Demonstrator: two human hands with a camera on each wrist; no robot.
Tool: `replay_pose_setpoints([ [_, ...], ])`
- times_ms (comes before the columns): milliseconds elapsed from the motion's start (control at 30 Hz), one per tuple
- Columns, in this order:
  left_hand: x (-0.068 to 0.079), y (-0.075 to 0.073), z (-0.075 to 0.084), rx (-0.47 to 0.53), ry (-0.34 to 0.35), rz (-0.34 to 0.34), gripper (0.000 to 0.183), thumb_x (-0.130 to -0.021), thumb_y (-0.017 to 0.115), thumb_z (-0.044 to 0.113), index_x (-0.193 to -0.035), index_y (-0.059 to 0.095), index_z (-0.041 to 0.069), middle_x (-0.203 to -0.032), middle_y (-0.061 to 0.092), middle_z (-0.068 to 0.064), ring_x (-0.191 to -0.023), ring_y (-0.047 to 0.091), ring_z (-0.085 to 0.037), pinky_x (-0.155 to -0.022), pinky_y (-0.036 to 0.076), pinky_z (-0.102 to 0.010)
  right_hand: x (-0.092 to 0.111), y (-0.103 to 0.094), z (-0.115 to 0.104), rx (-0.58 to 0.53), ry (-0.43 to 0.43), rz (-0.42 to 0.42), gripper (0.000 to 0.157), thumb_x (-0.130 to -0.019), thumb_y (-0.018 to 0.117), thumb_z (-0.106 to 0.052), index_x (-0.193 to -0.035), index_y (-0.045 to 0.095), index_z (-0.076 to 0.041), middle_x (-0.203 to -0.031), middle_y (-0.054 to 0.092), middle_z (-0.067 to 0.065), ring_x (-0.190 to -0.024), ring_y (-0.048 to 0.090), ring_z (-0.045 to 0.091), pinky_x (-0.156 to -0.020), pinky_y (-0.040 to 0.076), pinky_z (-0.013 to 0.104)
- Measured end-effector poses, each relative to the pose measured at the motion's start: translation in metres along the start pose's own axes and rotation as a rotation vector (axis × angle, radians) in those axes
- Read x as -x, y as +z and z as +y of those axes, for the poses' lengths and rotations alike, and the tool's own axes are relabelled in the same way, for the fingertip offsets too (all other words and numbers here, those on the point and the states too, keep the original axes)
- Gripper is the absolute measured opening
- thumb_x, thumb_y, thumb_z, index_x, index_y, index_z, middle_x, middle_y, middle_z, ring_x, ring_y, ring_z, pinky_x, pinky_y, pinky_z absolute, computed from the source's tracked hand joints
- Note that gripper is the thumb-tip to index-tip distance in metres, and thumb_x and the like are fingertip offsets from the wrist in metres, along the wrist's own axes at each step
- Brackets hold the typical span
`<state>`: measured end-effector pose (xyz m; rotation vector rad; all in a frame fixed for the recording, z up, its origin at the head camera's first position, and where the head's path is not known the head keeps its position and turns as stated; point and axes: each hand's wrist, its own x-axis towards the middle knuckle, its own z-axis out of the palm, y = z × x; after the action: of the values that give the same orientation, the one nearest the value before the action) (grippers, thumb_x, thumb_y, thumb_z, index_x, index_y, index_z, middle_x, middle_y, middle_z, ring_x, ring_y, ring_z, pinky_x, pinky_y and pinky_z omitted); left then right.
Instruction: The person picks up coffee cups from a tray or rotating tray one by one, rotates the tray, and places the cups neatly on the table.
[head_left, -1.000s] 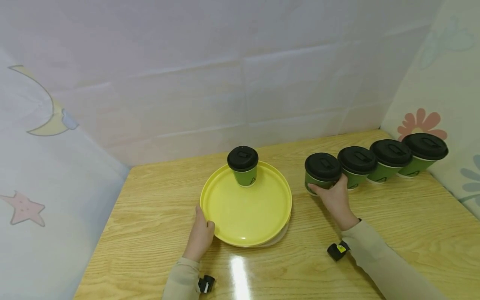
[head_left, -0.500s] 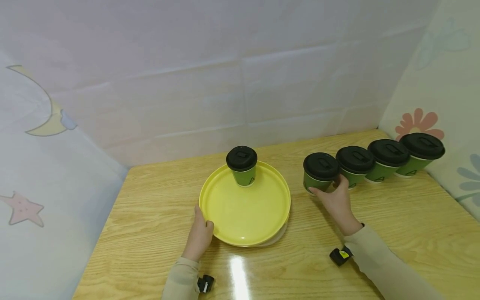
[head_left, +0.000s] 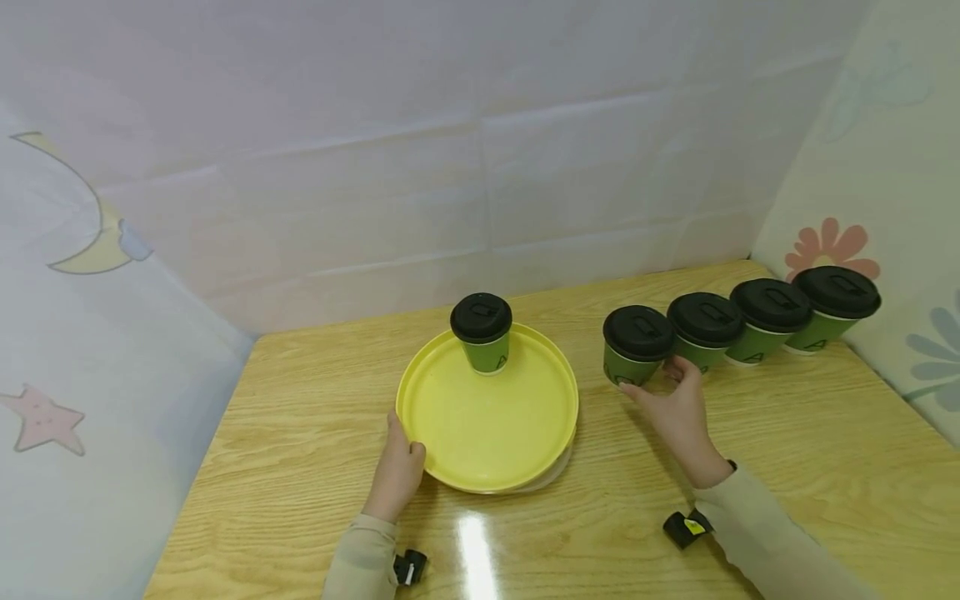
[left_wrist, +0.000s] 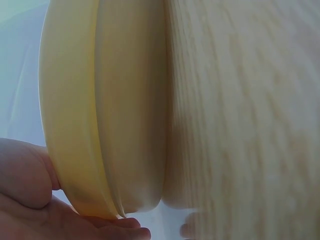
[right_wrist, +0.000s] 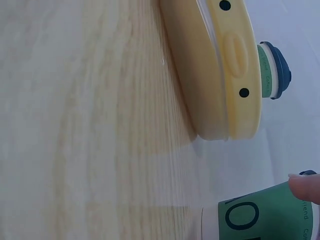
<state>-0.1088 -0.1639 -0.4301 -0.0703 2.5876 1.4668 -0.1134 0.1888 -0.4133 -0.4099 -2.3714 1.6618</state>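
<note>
My left hand (head_left: 397, 475) grips the near left rim of a round yellow tray (head_left: 487, 433), which rests on a pale round base (head_left: 553, 475). In the left wrist view the fingers (left_wrist: 117, 231) lie along the tray's side. A green paper cup (head_left: 483, 329) with a black lid stands at the tray's back. To the right, my right hand (head_left: 678, 412) is loosely around another lidded green paper cup (head_left: 636, 343), with a gap between palm and cup. The right wrist view shows a fingertip (right_wrist: 304, 187) overlapping that cup near its lid.
Three more lidded green cups, the nearest (head_left: 705, 329), the middle one (head_left: 767, 321) and the farthest (head_left: 828, 308), continue the row toward the right wall. A pale cloth wall (head_left: 390, 233) closes off the back of the wooden table (head_left: 315, 417).
My right hand has drawn back slightly toward me and lower on the cup, its wrist shifting right. The cups and tray keep their places; the view has turned a little. The left hand stays put.
</note>
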Motion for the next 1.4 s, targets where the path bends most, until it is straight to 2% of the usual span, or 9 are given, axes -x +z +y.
replay_pose_setpoints([
  [267,-0.001,-0.001,-0.002,0.007,-0.011,-0.008,0.071,-0.095,0.033,0.000,-0.147,-0.013,-0.014,-0.154,-0.005,-0.034,-0.143,0.006,-0.043,-0.113,0.017,-0.057,0.010,0.004,-0.003,0.018,0.066,-0.003,0.086,-0.090,0.070,-0.014,-0.149,0.012,0.009,-0.141,0.029,0.031,-0.127,0.033,0.041,-0.091,0.039,0.041],
  [433,-0.001,-0.002,-0.002,0.007,-0.013,-0.011,0.070,-0.095,0.033,0.001,-0.147,-0.013,-0.014,-0.155,-0.005,-0.034,-0.143,0.008,-0.043,-0.112,0.020,-0.056,0.015,0.009,-0.002,0.010,0.026,-0.009,0.078,-0.091,0.069,-0.015,-0.146,0.020,0.012,-0.134,0.035,0.027,-0.122,0.037,0.039,-0.090,0.037,0.034],
  [567,-0.001,-0.002,-0.002,0.007,-0.010,-0.008,0.070,-0.095,0.032,0.001,-0.147,-0.012,-0.014,-0.155,-0.005,-0.034,-0.142,0.013,-0.042,-0.110,0.025,-0.054,0.018,0.014,-0.002,0.002,-0.007,-0.037,0.070,-0.091,0.067,-0.011,-0.142,0.026,0.013,-0.128,0.040,0.025,-0.118,0.040,0.037,-0.082,0.038,0.017],
  [667,-0.002,-0.002,-0.002,0.007,-0.006,-0.007,0.070,-0.095,0.032,0.001,-0.147,-0.012,-0.014,-0.154,-0.005,-0.034,-0.142,0.011,-0.042,-0.111,0.022,-0.055,0.021,0.019,-0.004,-0.005,-0.027,-0.055,0.066,-0.091,0.067,-0.008,-0.140,0.029,0.014,-0.125,0.042,0.024,-0.115,0.042,0.036,-0.074,0.037,0.007],
  [733,-0.002,-0.002,-0.002,0.007,-0.007,-0.010,0.069,-0.096,0.032,0.001,-0.147,-0.013,-0.014,-0.154,-0.006,-0.034,-0.143,0.008,-0.043,-0.113,0.019,-0.056,0.022,0.022,-0.006,-0.011,-0.038,-0.064,0.065,-0.091,0.067,-0.007,-0.140,0.029,0.015,-0.125,0.042,0.026,-0.115,0.042,0.037,-0.074,0.038,0.007],
  [1000,-0.002,-0.002,-0.003,0.016,-0.003,-0.016,0.070,-0.095,0.032,0.000,-0.147,-0.013,-0.013,-0.155,-0.006,-0.034,-0.143,0.006,-0.044,-0.113,0.018,-0.056,0.024,0.030,-0.016,-0.025,-0.033,-0.115,0.066,-0.091,0.068,-0.011,-0.142,0.031,0.012,-0.128,0.044,0.025,-0.118,0.044,0.033,-0.081,0.038,0.009],
  [1100,-0.003,-0.001,-0.004,0.013,0.003,-0.011,0.070,-0.095,0.033,-0.001,-0.147,-0.013,-0.014,-0.155,-0.005,-0.034,-0.143,0.005,-0.043,-0.113,0.014,-0.056,0.023,0.033,-0.017,-0.027,-0.040,-0.129,0.066,-0.092,0.067,-0.011,-0.142,0.031,0.011,-0.129,0.043,0.024,-0.120,0.044,0.033,-0.090,0.040,0.021],
  [1267,-0.003,-0.001,-0.004,0.020,0.006,-0.008,0.071,-0.094,0.033,-0.001,-0.147,-0.013,-0.014,-0.154,-0.005,-0.035,-0.143,0.007,-0.043,-0.113,0.018,-0.056,0.020,0.038,-0.019,-0.053,-0.067,-0.147,0.067,-0.091,0.068,-0.009,-0.142,0.030,0.012,-0.131,0.042,0.027,-0.123,0.042,0.037,-0.103,0.037,0.047],
  [1400,-0.003,-0.001,-0.004,0.030,0.000,-0.009,0.070,-0.095,0.032,-0.001,-0.147,-0.013,-0.014,-0.154,-0.004,-0.035,-0.143,0.008,-0.043,-0.111,0.022,-0.055,0.018,0.043,-0.019,-0.086,-0.098,-0.174,0.068,-0.090,0.068,-0.005,-0.142,0.028,0.013,-0.134,0.041,0.030,-0.126,0.039,0.040,-0.107,0.033,0.052],
])
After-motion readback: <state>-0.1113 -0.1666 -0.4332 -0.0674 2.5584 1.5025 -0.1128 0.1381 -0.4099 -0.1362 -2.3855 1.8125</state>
